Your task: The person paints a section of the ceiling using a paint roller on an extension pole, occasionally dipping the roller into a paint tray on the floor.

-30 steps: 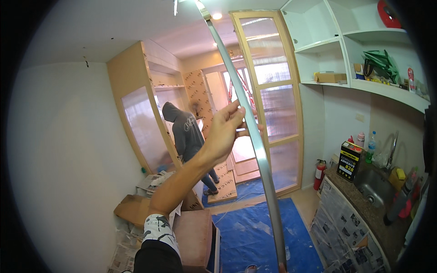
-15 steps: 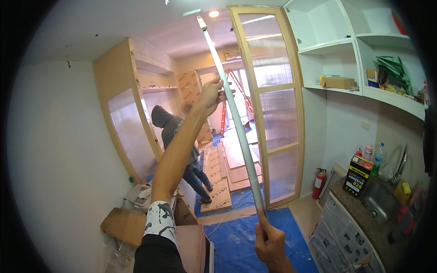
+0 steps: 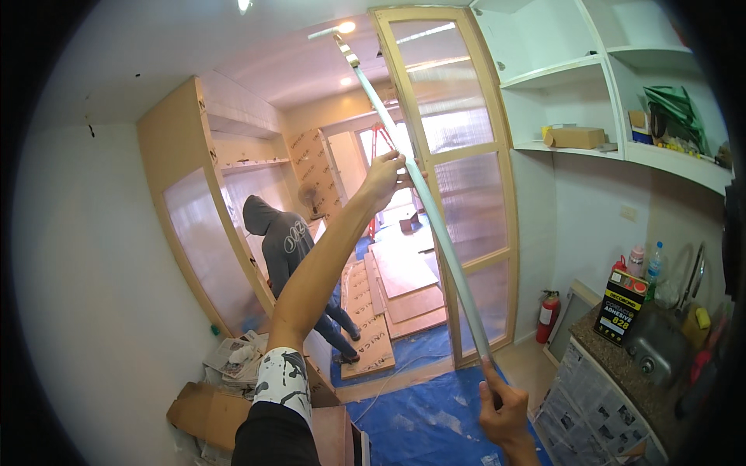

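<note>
A long pale pole [image 3: 444,233] slants up and away toward the ceiling. At its far tip sits a slim white head [image 3: 322,33] that looks like a small paint roller, close beside a lit ceiling lamp [image 3: 346,27]. Whether the head touches the ceiling I cannot tell. My left hand [image 3: 383,182] reaches forward with its fingers wrapped round the pole's middle. Lower down and nearer, my right hand [image 3: 503,410] is closed round the pole's bottom end.
A tall wood-framed panel [image 3: 470,202] stands just right of the pole. Ahead, a person in a grey hoodie [image 3: 281,237] stands by stacked boards [image 3: 404,272]. Blue sheeting [image 3: 423,412] covers the floor. At right are open shelves [image 3: 559,109], a fire extinguisher [image 3: 547,317] and a sink counter [image 3: 594,342].
The pole and both hands have shifted right in the view, and my left hand sits lower. The white head now appears closer to the ceiling lamp. Both hands keep their hold.
</note>
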Available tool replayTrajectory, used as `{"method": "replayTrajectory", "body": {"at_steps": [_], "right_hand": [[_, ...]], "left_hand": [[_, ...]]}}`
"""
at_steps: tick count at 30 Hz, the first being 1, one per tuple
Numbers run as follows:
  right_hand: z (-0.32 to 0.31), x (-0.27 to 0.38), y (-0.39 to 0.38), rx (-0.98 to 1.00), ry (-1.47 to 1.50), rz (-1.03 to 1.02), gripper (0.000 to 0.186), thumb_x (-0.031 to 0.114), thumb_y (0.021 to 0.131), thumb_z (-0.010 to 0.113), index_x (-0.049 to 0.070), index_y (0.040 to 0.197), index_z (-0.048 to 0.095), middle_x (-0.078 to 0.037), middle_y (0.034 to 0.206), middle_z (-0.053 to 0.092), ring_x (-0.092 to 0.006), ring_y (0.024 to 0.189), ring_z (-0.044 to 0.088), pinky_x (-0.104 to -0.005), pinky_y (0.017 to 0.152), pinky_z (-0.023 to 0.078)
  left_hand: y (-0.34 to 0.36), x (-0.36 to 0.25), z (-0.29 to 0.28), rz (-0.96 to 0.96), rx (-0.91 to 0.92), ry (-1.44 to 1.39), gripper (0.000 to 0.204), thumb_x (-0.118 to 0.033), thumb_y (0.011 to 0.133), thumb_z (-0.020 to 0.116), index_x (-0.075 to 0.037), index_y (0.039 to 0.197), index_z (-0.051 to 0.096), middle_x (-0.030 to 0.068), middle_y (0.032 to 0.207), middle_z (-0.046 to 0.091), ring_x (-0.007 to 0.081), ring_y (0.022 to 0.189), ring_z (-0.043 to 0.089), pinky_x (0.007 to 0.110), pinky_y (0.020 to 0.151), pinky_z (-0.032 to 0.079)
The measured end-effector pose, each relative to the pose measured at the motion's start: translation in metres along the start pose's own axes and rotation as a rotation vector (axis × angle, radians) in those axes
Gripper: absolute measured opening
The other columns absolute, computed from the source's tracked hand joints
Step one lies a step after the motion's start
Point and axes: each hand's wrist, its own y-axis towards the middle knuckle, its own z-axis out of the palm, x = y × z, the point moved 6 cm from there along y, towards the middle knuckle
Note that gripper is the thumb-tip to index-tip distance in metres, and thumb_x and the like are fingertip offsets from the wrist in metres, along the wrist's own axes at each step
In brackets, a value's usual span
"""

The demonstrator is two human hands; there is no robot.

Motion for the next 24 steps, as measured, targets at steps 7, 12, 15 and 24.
{"method": "replayTrajectory", "body": {"at_steps": [7, 12, 15, 24], "right_hand": [[-0.020, -0.011, 0.000, -0.070, -0.032, -0.004, 0.045, 0.003, 0.088, 0.055, 0.008, 0.133, 0.051, -0.011, 0.050, 0.047, -0.0141, 0.041, 0.043, -0.0302, 0.045, 0.036], [-0.029, -0.018, 0.000, -0.087, -0.030, 0.011, 0.045, 0.004, 0.088, 0.056, 0.008, 0.132, 0.052, -0.011, 0.050, 0.047, -0.0137, 0.041, 0.043, -0.0302, 0.045, 0.036], [-0.033, -0.022, 0.002, -0.089, -0.014, 0.022, 0.045, 0.004, 0.087, 0.056, 0.007, 0.132, 0.052, -0.011, 0.050, 0.047, -0.0134, 0.042, 0.043, -0.0303, 0.045, 0.036], [-0.045, -0.028, 0.009, -0.106, -0.008, 0.013, 0.044, 0.003, 0.087, 0.056, 0.007, 0.131, 0.053, -0.011, 0.049, 0.046, -0.0131, 0.041, 0.043, -0.0304, 0.045, 0.035]], "left_hand": [[0.022, 0.018, 0.037, -0.027, 0.111, -0.004, 0.033, -0.010, 0.099, 0.031, 0.016, 0.118, 0.038, 0.0243, 0.108, 0.053, 0.0347, 0.092, 0.065, 0.041, 0.081, 0.059], [0.031, 0.020, 0.051, 0.006, 0.135, -0.010, 0.032, -0.010, 0.099, 0.032, 0.017, 0.117, 0.038, 0.0247, 0.110, 0.052, 0.0355, 0.095, 0.064, 0.042, 0.082, 0.059], [0.037, 0.017, 0.056, 0.012, 0.140, -0.012, 0.033, -0.010, 0.100, 0.032, 0.017, 0.117, 0.038, 0.0251, 0.111, 0.051, 0.0360, 0.095, 0.064, 0.042, 0.082, 0.059], [0.043, 0.007, 0.074, 0.014, 0.152, -0.001, 0.038, -0.010, 0.100, 0.031, 0.018, 0.125, 0.031, 0.0260, 0.115, 0.048, 0.0379, 0.097, 0.063, 0.042, 0.083, 0.059]]}}
